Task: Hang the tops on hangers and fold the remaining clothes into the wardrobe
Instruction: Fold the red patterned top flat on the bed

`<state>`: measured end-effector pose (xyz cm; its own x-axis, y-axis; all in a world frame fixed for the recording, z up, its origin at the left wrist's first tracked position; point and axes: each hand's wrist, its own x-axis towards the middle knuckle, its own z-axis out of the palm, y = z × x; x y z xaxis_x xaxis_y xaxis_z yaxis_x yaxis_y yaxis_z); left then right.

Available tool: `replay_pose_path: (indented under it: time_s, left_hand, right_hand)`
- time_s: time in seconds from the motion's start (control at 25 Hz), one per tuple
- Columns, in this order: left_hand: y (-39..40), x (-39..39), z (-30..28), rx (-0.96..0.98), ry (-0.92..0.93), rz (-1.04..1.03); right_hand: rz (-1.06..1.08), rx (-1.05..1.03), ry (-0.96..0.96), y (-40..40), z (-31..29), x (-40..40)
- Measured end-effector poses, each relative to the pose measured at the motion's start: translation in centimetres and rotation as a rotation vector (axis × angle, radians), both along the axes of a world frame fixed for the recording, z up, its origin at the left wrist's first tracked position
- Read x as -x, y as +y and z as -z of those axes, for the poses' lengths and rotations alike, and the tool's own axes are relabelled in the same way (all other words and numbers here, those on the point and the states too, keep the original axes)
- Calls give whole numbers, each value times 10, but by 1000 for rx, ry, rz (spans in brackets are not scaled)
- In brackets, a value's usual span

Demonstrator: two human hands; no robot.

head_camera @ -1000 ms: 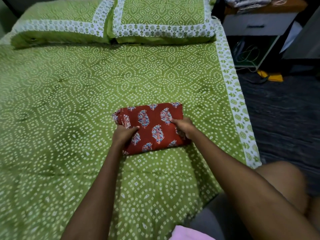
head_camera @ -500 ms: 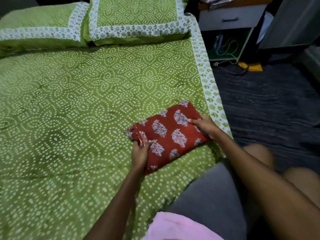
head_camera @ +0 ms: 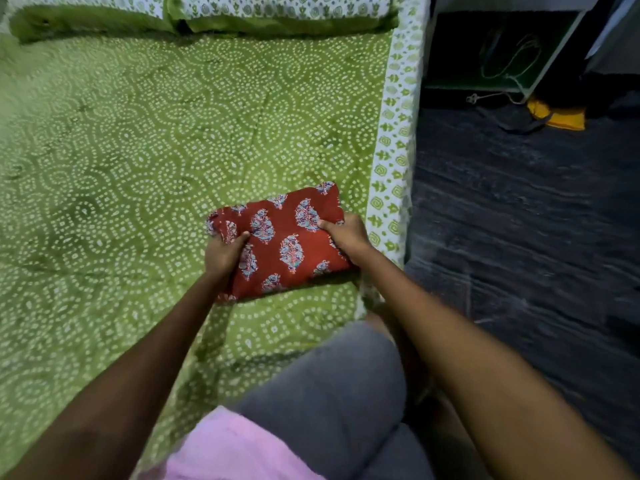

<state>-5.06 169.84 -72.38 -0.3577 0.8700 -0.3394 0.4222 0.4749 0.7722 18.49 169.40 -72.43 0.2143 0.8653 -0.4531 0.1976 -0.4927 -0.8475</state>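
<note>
A folded red cloth (head_camera: 284, 237) with blue floral motifs is held over the green patterned bed (head_camera: 138, 150), near its right edge. My left hand (head_camera: 223, 252) grips the cloth's left end, thumb on top. On the right end, my right hand (head_camera: 346, 233) grips it with the thumb on top and the fingers underneath. A shadow lies under the cloth's near edge, so that edge looks lifted slightly off the sheet.
Two green pillows (head_camera: 207, 12) lie at the head of the bed. A dark floor (head_camera: 519, 220) runs along the right side, with a bedside unit (head_camera: 502, 46), loose cables and a yellow item (head_camera: 557, 116) at the back. My grey-clad knee (head_camera: 329, 393) is at the bed's corner.
Both hands have carried the folded cloth from the middle of the bed toward its right edge. The view has swung right and down toward the floor.
</note>
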Motion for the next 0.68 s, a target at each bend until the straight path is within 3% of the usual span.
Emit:
replay_pose_path:
  time_s: [0.16,0.28,0.48,0.68]
  left_hand:
    - [-9,-60,-42,-52,-49,107]
    - [0,-122,-93,-60,-119,158]
    - [20,-234,-230,-119,-221,330]
    - [56,-331,-347,-186,-321,508]
  right_hand:
    - [30,-47,89,-18,-49,-70]
    - [125,-38,40,-27,-107,-129]
    - [274,-20,-128,-34,-259,-234]
    - [448,-49,-51,-24,-385,-320]
